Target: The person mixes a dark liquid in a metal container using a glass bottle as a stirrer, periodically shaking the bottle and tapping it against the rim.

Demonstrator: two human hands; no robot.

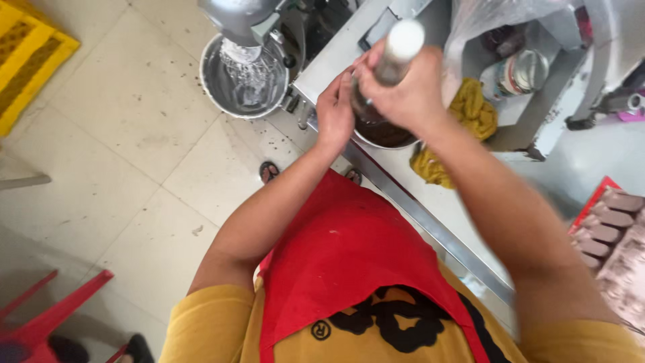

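Floor: pale tiles [121,134] fill the whole nine o'clock half of the view, speckled with dark crumbs.
Counter: a white worktop [430,195] runs from twelve o'clock down towards four o'clock, with a metal edge on its near side.
Apron: red cloth [342,249] over a mustard shirt, at six o'clock.
Mixer bowl: a large steel bowl [245,84] at eleven o'clock with a wire whisk [248,64] hanging inside it, standing on the floor side of the counter.
Plastic bag: clear and crumpled [484,20], at one o'clock.
Moulded bars: brown pieces [615,235] on a red tray at three o'clock, well apart from the hands.
Yellow cloth: bunched [474,111] at two o'clock from the small bowl, a fold trailing down the counter.
Small bowl: a metal bowl [383,131] of dark brown mix, on the counter just above centre, beneath both hands.
Right hand: closed [406,94] round a cylindrical tool with a pale cap [400,44], held upright over the small bowl.
Left hand: fingers curled [334,111] at the bowl's nine o'clock rim; blur hides whether they grip the rim or the lower part of the tool.
Feet: sandalled toes [269,171] on the tiles, just below the mixer bowl.
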